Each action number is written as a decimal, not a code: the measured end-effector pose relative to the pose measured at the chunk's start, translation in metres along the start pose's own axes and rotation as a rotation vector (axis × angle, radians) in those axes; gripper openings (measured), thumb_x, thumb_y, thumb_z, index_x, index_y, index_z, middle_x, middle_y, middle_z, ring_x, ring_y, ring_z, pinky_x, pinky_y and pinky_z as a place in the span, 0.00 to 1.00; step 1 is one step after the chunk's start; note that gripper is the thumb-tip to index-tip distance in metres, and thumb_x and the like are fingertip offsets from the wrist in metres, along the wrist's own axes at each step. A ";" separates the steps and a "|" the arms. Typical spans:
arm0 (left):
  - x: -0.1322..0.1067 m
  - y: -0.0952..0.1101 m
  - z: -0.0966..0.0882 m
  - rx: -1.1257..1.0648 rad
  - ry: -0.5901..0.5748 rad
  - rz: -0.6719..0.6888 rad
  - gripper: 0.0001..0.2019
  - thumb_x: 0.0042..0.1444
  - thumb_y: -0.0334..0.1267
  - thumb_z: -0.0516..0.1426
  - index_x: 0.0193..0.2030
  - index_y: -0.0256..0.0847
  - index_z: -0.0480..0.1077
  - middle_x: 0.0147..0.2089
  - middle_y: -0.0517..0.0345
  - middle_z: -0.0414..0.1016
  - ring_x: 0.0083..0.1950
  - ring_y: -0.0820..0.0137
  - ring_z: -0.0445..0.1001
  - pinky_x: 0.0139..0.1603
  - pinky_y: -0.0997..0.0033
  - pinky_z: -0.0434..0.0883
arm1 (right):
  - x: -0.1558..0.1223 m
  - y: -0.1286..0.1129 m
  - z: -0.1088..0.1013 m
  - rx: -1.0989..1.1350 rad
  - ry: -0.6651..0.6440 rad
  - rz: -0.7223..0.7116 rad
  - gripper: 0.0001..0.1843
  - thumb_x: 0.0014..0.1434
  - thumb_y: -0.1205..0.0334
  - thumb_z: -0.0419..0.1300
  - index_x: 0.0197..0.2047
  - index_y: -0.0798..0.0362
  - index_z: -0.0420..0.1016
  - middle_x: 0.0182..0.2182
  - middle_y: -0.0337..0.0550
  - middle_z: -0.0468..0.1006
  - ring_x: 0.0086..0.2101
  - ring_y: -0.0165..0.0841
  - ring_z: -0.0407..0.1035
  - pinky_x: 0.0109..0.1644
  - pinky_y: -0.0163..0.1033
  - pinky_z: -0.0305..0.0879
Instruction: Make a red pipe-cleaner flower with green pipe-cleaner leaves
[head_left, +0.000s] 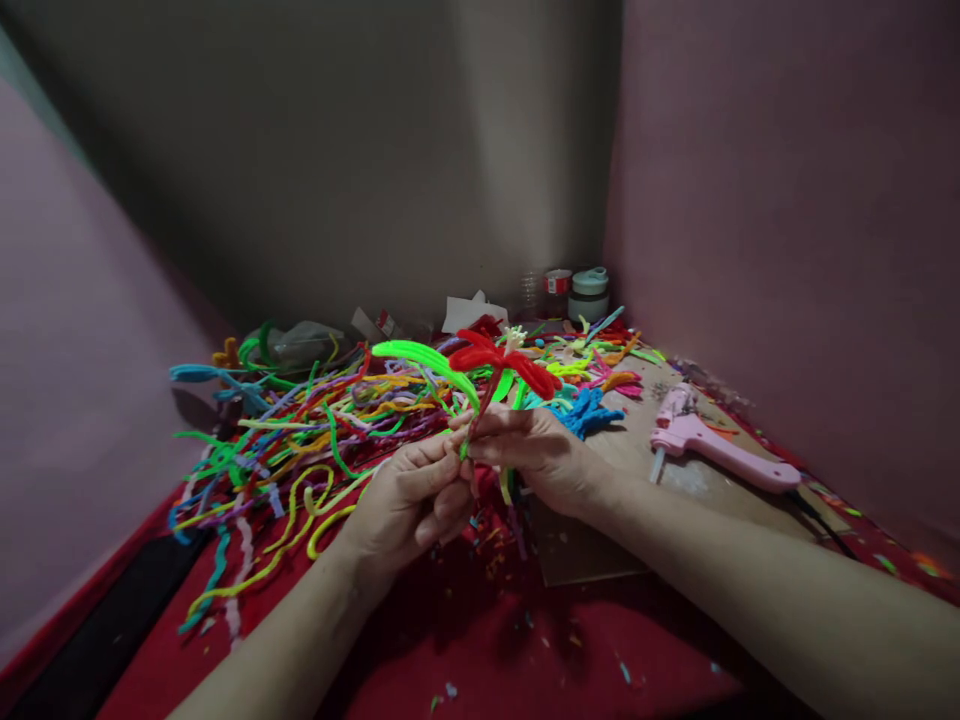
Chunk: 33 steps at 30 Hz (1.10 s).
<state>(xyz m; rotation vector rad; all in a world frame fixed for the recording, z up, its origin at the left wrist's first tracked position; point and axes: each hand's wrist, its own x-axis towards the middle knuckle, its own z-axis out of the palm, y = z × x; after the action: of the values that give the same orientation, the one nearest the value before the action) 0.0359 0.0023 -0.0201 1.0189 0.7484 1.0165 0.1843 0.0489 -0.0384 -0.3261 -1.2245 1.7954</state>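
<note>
Both hands meet in the middle of the head view around the stem of a pipe-cleaner flower (pixel 480 358). Its red petals spread at the top, with pale stamens at the centre and bright green leaves beside a dark red stem. My left hand (pixel 424 492) pinches the lower stem, where a bit of green shows at the fingertips. My right hand (pixel 529 445) closes on the stem just above and to the right, thumb and fingers together. The fingers hide the lowest part of the stem.
Behind and left of the hands lies a heap of coloured pipe cleaners (pixel 300 420). A pink glue gun (pixel 720 452) rests on a brown board (pixel 592 560) at the right. Jars (pixel 589 295) stand by the back wall. Scraps dot the red cloth (pixel 450 640).
</note>
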 end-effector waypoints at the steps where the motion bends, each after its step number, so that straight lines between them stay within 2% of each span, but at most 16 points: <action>1: 0.000 0.000 0.000 -0.007 0.003 -0.005 0.11 0.51 0.41 0.58 0.26 0.36 0.66 0.12 0.69 0.56 0.10 0.84 0.47 0.12 0.82 0.51 | 0.000 0.001 0.000 0.028 0.010 -0.003 0.07 0.42 0.65 0.67 0.29 0.52 0.78 0.31 0.37 0.76 0.36 0.29 0.68 0.47 0.39 0.61; 5: 0.000 0.000 0.004 0.042 0.080 0.003 0.09 0.52 0.39 0.57 0.28 0.35 0.67 0.13 0.68 0.58 0.11 0.84 0.49 0.15 0.81 0.54 | 0.000 0.001 0.001 0.070 0.068 -0.008 0.08 0.40 0.66 0.68 0.28 0.51 0.78 0.29 0.35 0.76 0.32 0.28 0.68 0.45 0.39 0.62; 9: 0.000 0.002 0.007 0.187 0.169 0.053 0.08 0.53 0.39 0.57 0.33 0.36 0.68 0.18 0.64 0.64 0.15 0.82 0.58 0.19 0.80 0.56 | -0.001 -0.002 0.004 0.086 0.107 -0.002 0.07 0.40 0.63 0.68 0.27 0.51 0.78 0.26 0.36 0.76 0.29 0.29 0.68 0.42 0.40 0.63; 11: 0.001 0.005 0.009 0.299 0.210 0.102 0.08 0.52 0.39 0.57 0.35 0.36 0.68 0.22 0.62 0.67 0.19 0.79 0.62 0.20 0.79 0.58 | 0.001 -0.002 0.005 0.067 0.127 -0.025 0.06 0.41 0.62 0.67 0.27 0.50 0.78 0.27 0.36 0.76 0.29 0.29 0.68 0.41 0.39 0.63; 13: 0.003 0.009 0.012 0.460 0.243 0.152 0.06 0.52 0.38 0.57 0.32 0.36 0.69 0.24 0.62 0.68 0.22 0.78 0.65 0.23 0.78 0.62 | 0.002 -0.002 0.004 0.049 0.177 -0.061 0.06 0.41 0.62 0.67 0.26 0.51 0.78 0.27 0.36 0.76 0.29 0.29 0.67 0.40 0.38 0.63; 17: 0.010 0.016 0.016 0.813 0.280 0.211 0.08 0.53 0.39 0.56 0.29 0.38 0.69 0.23 0.63 0.68 0.22 0.77 0.65 0.26 0.77 0.64 | 0.005 -0.007 0.002 0.058 0.249 -0.052 0.06 0.40 0.63 0.67 0.27 0.53 0.78 0.26 0.39 0.75 0.28 0.29 0.66 0.37 0.37 0.63; 20: 0.017 0.019 0.017 0.935 0.294 0.278 0.09 0.54 0.42 0.55 0.30 0.39 0.69 0.22 0.63 0.67 0.22 0.76 0.66 0.26 0.76 0.64 | 0.005 -0.011 0.001 0.043 0.263 -0.030 0.06 0.42 0.62 0.66 0.27 0.52 0.78 0.26 0.39 0.75 0.26 0.29 0.65 0.33 0.36 0.63; 26: 0.033 0.024 0.017 0.808 0.278 0.256 0.09 0.53 0.42 0.56 0.29 0.39 0.68 0.21 0.64 0.67 0.19 0.77 0.65 0.23 0.76 0.63 | 0.015 -0.013 -0.007 -0.024 0.299 -0.074 0.06 0.42 0.60 0.66 0.27 0.49 0.77 0.27 0.37 0.76 0.30 0.31 0.67 0.37 0.37 0.64; 29: 0.039 0.026 0.014 0.637 0.250 0.198 0.08 0.52 0.41 0.57 0.30 0.37 0.68 0.20 0.64 0.68 0.17 0.78 0.64 0.20 0.78 0.61 | 0.021 -0.017 -0.008 -0.057 0.285 -0.038 0.10 0.43 0.57 0.65 0.29 0.52 0.77 0.22 0.37 0.74 0.26 0.29 0.66 0.33 0.36 0.63; 33: 0.044 0.025 0.007 0.332 0.179 0.102 0.10 0.54 0.40 0.56 0.28 0.36 0.65 0.19 0.65 0.66 0.15 0.82 0.60 0.17 0.82 0.57 | 0.026 -0.020 -0.008 -0.070 0.200 -0.029 0.16 0.45 0.54 0.64 0.34 0.56 0.77 0.18 0.37 0.72 0.21 0.27 0.62 0.27 0.35 0.59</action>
<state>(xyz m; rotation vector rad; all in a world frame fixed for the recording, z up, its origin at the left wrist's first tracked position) 0.0500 0.0451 0.0040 1.2728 1.0452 1.1039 0.1857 0.0767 -0.0187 -0.5127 -1.1458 1.6541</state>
